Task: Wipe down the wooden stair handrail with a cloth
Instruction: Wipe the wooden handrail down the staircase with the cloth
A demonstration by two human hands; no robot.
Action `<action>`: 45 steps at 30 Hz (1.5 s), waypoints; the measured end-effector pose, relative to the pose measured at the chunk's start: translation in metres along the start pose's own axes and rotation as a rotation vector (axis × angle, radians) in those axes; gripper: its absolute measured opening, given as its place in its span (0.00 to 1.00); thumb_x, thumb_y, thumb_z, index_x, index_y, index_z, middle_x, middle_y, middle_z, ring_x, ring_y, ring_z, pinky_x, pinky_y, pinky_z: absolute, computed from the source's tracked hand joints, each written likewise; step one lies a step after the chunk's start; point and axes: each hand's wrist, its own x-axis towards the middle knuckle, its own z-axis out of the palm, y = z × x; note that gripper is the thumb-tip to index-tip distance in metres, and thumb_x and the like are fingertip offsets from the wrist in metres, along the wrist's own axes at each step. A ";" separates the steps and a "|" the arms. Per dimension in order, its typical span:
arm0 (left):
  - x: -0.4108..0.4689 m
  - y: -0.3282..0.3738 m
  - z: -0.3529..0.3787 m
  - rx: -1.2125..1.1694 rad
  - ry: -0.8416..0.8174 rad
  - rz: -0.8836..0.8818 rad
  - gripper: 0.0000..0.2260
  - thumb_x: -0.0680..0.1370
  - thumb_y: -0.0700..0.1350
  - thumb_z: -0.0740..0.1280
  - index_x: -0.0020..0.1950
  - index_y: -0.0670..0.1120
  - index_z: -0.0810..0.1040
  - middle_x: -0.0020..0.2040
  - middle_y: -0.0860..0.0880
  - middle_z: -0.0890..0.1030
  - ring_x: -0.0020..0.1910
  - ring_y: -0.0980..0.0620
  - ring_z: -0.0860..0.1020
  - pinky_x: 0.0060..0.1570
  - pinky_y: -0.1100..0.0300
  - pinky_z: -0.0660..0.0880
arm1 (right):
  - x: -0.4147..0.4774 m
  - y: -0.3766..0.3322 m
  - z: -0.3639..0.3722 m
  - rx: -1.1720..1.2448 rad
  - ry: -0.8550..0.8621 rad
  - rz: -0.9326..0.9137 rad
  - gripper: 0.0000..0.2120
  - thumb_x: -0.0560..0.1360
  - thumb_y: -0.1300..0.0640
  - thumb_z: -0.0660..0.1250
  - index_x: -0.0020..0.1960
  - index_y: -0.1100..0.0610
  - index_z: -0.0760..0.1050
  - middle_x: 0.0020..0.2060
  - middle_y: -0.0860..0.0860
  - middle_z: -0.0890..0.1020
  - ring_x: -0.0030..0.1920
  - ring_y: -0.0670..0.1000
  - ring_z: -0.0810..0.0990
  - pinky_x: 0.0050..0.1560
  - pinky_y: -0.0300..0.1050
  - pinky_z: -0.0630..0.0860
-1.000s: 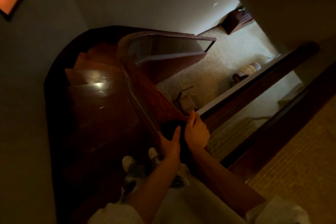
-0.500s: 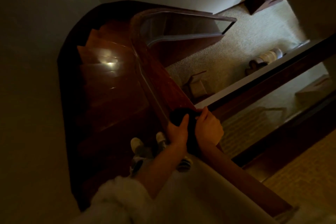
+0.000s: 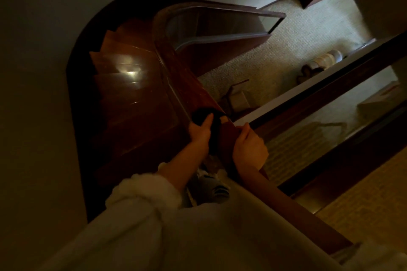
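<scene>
The cloth [image 3: 201, 115], dark and bunched, lies on the top face of the wooden handrail [image 3: 189, 86], at the point where the rail begins its descent toward the curved section. The left hand [image 3: 200, 132] grips the cloth: the thumb [image 3: 208, 120] lies straight along the top of the cloth and presses it to the wood, while the remaining fingers pass over the left edge of the rail and are hidden from view. A further dark fold of the cloth shows just right of this hand, against the rail face. The right hand [image 3: 250, 149] is just beside the left, on the opposite side of the rail, and does not touch the cloth. Its fingers are curled round the right edge of the handrail in a closed grasp, knuckles uppermost. Left of the grip, polished stair treads [image 3: 123, 72] fan downward round the bend. Beyond and to the right of the grip, below, lies a light carpeted floor [image 3: 275, 57]. Nearer the camera, a pale fleecy sleeve [image 3: 143, 196] covers the left forearm.
</scene>
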 end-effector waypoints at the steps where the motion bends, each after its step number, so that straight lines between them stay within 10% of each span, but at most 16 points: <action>1: 0.016 0.014 0.000 0.001 0.030 -0.020 0.34 0.75 0.50 0.71 0.76 0.41 0.61 0.72 0.41 0.68 0.69 0.41 0.68 0.68 0.45 0.67 | 0.001 0.000 0.001 -0.018 -0.002 -0.005 0.21 0.84 0.50 0.50 0.51 0.57 0.80 0.43 0.56 0.82 0.37 0.51 0.76 0.38 0.43 0.65; 9: -0.048 -0.039 -0.007 0.041 -0.124 0.017 0.27 0.77 0.46 0.70 0.73 0.42 0.67 0.69 0.41 0.72 0.66 0.43 0.73 0.65 0.49 0.71 | 0.000 -0.002 0.000 -0.044 -0.039 0.048 0.20 0.84 0.49 0.51 0.43 0.58 0.75 0.38 0.55 0.79 0.35 0.51 0.73 0.36 0.43 0.64; 17: 0.023 0.018 0.003 0.030 0.066 0.022 0.35 0.75 0.50 0.71 0.77 0.42 0.59 0.73 0.41 0.66 0.71 0.42 0.67 0.70 0.46 0.66 | 0.006 0.001 0.009 -0.049 0.001 0.003 0.23 0.84 0.48 0.49 0.49 0.55 0.81 0.35 0.51 0.77 0.33 0.47 0.72 0.34 0.43 0.66; 24: -0.038 -0.026 -0.013 0.011 -0.154 -0.037 0.33 0.75 0.45 0.72 0.76 0.44 0.61 0.71 0.40 0.69 0.68 0.40 0.71 0.65 0.46 0.71 | -0.004 -0.002 -0.002 0.078 0.057 -0.045 0.18 0.84 0.48 0.53 0.59 0.57 0.77 0.50 0.56 0.81 0.49 0.55 0.80 0.43 0.44 0.68; 30: -0.061 -0.017 -0.036 0.003 -0.472 -0.074 0.25 0.82 0.54 0.56 0.76 0.42 0.62 0.73 0.41 0.67 0.70 0.41 0.68 0.68 0.49 0.68 | -0.036 -0.014 -0.010 0.007 0.071 -0.649 0.18 0.81 0.52 0.56 0.56 0.60 0.80 0.52 0.58 0.81 0.52 0.60 0.79 0.51 0.54 0.76; 35: -0.060 -0.018 -0.051 -0.117 -0.527 -0.097 0.23 0.84 0.53 0.47 0.76 0.43 0.62 0.70 0.42 0.71 0.72 0.43 0.66 0.64 0.51 0.67 | -0.048 -0.034 -0.008 -0.214 -0.116 -0.418 0.29 0.77 0.34 0.58 0.68 0.54 0.71 0.65 0.56 0.74 0.64 0.60 0.72 0.59 0.55 0.73; 41: -0.053 -0.022 -0.066 -0.073 -0.481 -0.155 0.17 0.83 0.50 0.47 0.57 0.49 0.74 0.71 0.43 0.70 0.60 0.47 0.73 0.57 0.54 0.67 | -0.040 -0.043 0.005 -0.405 -0.139 -0.348 0.26 0.78 0.46 0.64 0.70 0.58 0.63 0.65 0.59 0.73 0.65 0.61 0.71 0.63 0.55 0.71; 45: -0.029 -0.017 -0.071 -0.083 -0.457 -0.127 0.24 0.83 0.53 0.53 0.78 0.47 0.55 0.76 0.44 0.61 0.75 0.45 0.60 0.72 0.49 0.57 | -0.005 -0.042 -0.008 -0.271 -0.242 -0.258 0.25 0.78 0.49 0.64 0.69 0.60 0.65 0.62 0.59 0.75 0.59 0.59 0.76 0.54 0.51 0.75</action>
